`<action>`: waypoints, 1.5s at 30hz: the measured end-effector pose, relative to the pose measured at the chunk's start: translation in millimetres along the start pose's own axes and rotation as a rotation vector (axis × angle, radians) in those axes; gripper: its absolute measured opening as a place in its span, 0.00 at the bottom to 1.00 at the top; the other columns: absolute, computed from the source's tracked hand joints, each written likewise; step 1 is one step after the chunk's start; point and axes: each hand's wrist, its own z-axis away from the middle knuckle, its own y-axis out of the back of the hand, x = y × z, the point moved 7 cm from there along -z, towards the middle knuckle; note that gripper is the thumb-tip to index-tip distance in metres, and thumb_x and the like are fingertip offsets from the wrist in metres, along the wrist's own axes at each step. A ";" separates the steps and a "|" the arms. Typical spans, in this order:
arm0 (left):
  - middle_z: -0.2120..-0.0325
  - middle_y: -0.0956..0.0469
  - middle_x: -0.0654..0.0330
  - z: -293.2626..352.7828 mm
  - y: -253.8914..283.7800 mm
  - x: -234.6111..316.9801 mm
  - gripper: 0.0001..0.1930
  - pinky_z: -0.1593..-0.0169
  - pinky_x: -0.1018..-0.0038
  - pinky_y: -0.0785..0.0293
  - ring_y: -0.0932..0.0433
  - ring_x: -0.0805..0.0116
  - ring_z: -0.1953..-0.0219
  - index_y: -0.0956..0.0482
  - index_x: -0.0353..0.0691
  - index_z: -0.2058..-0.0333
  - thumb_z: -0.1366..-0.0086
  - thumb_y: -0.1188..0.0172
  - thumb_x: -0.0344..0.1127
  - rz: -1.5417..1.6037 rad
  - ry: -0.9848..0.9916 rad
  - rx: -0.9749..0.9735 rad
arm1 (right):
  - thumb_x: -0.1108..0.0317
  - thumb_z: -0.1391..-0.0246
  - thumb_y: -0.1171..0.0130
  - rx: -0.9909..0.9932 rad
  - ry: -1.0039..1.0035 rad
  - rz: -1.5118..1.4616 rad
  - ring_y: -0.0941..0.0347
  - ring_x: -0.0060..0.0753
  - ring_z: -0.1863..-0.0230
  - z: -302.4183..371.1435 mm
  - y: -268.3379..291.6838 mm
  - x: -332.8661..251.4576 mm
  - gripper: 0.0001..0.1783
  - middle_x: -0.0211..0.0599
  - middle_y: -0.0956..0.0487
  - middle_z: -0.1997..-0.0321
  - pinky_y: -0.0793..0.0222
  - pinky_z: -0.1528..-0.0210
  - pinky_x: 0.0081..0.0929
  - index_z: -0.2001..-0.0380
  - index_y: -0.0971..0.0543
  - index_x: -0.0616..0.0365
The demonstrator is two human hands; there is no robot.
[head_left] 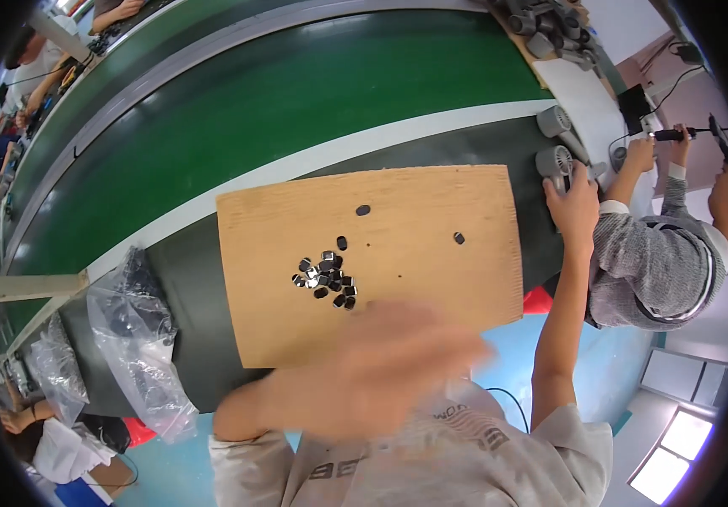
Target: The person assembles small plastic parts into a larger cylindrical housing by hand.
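- Several co-workers (39, 72) line the far side of a green conveyor belt (313, 93), beyond the upper left of the cardboard sheet (440, 203); another person (73, 452) is at work off its lower left.
- Two clear plastic bags lie left of the cardboard, the smaller bag (60, 372) farther out, the larger bag (132, 325) nearer its edge.
- Small black pieces (323, 280), some with shiny faces, cluster on the cardboard's left half; a few others lie apart, one near its far edge and one toward its right.
- The person's left hand (372, 363), blurred, passes over the cardboard's near edge, blocking the view of part of it; whether the fingers are apart, together or holding anything cannot be told.
- A red object (538, 300) shows just off the cardboard's lower right corner.
- Beyond the cardboard's upper right corner, a heap of grey parts (550, 34) sits farthest out; a second grey unit (553, 121) lies closer in.
- Just off that same corner, the right hand (579, 207) has thumb and fingers clamped around a grey vented device (554, 160).
- A co-worker in a grey top (655, 262), well right of the cardboard, holds a dark tool (670, 134).
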 end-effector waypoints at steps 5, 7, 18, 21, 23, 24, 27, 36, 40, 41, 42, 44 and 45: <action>0.65 0.19 0.57 30.2 12.0 -81.6 0.15 0.61 0.64 0.25 0.21 0.55 0.65 0.17 0.37 0.61 0.49 0.39 0.18 -0.452 0.286 0.039 | 0.60 0.51 0.34 -0.186 -0.112 0.000 0.21 0.63 0.58 15.3 -16.4 15.1 0.35 0.56 0.18 0.61 0.27 0.57 0.55 0.39 0.33 0.49; 0.66 0.19 0.57 35.3 24.0 -89.2 0.13 0.62 0.66 0.26 0.21 0.56 0.66 0.17 0.37 0.62 0.47 0.39 0.18 -0.572 0.308 0.057 | 0.64 0.51 0.36 -0.086 -0.029 -0.050 0.20 0.63 0.64 7.9 -10.6 18.8 0.34 0.55 0.18 0.68 0.27 0.59 0.55 0.38 0.33 0.47; 0.55 0.24 0.52 7.3 20.2 -118.0 0.24 0.55 0.62 0.25 0.22 0.51 0.55 0.22 0.39 0.49 0.47 0.32 0.24 -0.623 0.371 0.225 | 0.73 0.49 0.43 -0.819 0.260 -1.084 0.30 0.14 0.76 25.9 61.9 -118.0 0.15 0.28 0.19 0.73 0.40 0.75 0.17 0.56 0.25 0.60; 0.50 0.26 0.49 -15.4 4.8 -101.2 0.33 0.52 0.62 0.24 0.24 0.49 0.49 0.24 0.42 0.44 0.52 0.27 0.25 -0.665 0.152 0.008 | 0.72 0.55 0.40 -0.851 0.739 -0.896 0.34 0.17 0.82 35.7 78.9 -167.7 0.13 0.28 0.23 0.80 0.42 0.78 0.20 0.63 0.25 0.61; 0.48 0.28 0.48 -8.2 6.5 -117.8 0.35 0.51 0.61 0.24 0.27 0.47 0.46 0.24 0.41 0.44 0.55 0.25 0.26 -0.496 0.233 -0.021 | 0.71 0.58 0.40 -0.878 0.848 -0.845 0.38 0.21 0.85 41.7 83.4 -188.4 0.13 0.28 0.28 0.85 0.43 0.79 0.20 0.66 0.26 0.61; 0.48 0.28 0.48 -3.0 10.9 -119.9 0.35 0.51 0.61 0.24 0.27 0.47 0.46 0.24 0.41 0.44 0.55 0.25 0.26 -0.505 0.231 -0.018 | 0.69 0.57 0.39 -0.973 0.760 -0.861 0.39 0.19 0.85 42.1 78.3 -190.9 0.14 0.25 0.28 0.84 0.43 0.79 0.21 0.64 0.25 0.60; 0.46 0.29 0.51 11.1 33.2 -129.2 0.34 0.50 0.63 0.24 0.26 0.52 0.45 0.25 0.41 0.45 0.54 0.25 0.25 -0.430 0.345 0.069 | 0.69 0.55 0.39 -0.913 0.369 -1.330 0.34 0.15 0.78 23.9 69.6 -189.0 0.14 0.25 0.25 0.78 0.39 0.75 0.19 0.63 0.23 0.60; 0.55 0.23 0.61 50.6 85.4 -179.7 0.18 0.48 0.75 0.29 0.25 0.73 0.52 0.27 0.38 0.48 0.35 0.36 0.35 0.404 0.793 0.803 | 0.72 0.52 0.34 -0.387 0.840 -0.788 0.21 0.36 0.70 94.5 12.4 -251.2 0.13 0.33 0.22 0.60 0.25 0.74 0.31 0.60 0.18 0.54; 0.50 0.24 0.56 30.3 60.8 -180.6 0.20 0.42 0.68 0.31 0.26 0.66 0.46 0.29 0.37 0.46 0.36 0.42 0.34 0.430 0.703 0.736 | 0.71 0.53 0.33 -0.290 0.989 -0.624 0.21 0.36 0.71 112.0 -13.5 -251.4 0.14 0.30 0.23 0.60 0.24 0.75 0.31 0.60 0.19 0.54; 0.50 0.24 0.55 21.2 54.9 -184.1 0.20 0.43 0.69 0.30 0.26 0.66 0.47 0.29 0.37 0.46 0.35 0.42 0.36 0.430 0.659 0.698 | 0.73 0.53 0.34 -0.291 1.007 -0.610 0.21 0.34 0.72 112.9 -14.3 -242.5 0.14 0.31 0.23 0.61 0.25 0.76 0.31 0.60 0.19 0.54; 0.50 0.24 0.55 19.1 49.0 -186.8 0.18 0.44 0.70 0.30 0.26 0.67 0.48 0.29 0.37 0.47 0.34 0.44 0.36 0.544 0.642 0.702 | 0.75 0.53 0.35 -0.307 1.022 -0.603 0.22 0.33 0.73 115.9 -14.5 -235.2 0.14 0.32 0.22 0.62 0.26 0.77 0.32 0.60 0.19 0.54; 0.50 0.24 0.56 14.9 40.9 -188.7 0.17 0.45 0.71 0.30 0.26 0.68 0.49 0.28 0.38 0.47 0.32 0.45 0.37 0.666 0.624 0.705 | 0.77 0.53 0.37 -0.381 0.860 -0.828 0.22 0.29 0.73 97.1 -6.3 -219.9 0.14 0.32 0.22 0.65 0.26 0.78 0.29 0.61 0.18 0.55; 0.50 0.24 0.56 13.4 34.8 -191.7 0.15 0.45 0.72 0.30 0.26 0.70 0.50 0.28 0.37 0.48 0.30 0.48 0.37 0.689 0.690 0.684 | 0.80 0.53 0.38 -0.452 0.678 -1.048 0.22 0.25 0.73 82.8 -3.9 -207.2 0.13 0.33 0.21 0.67 0.27 0.78 0.26 0.62 0.18 0.55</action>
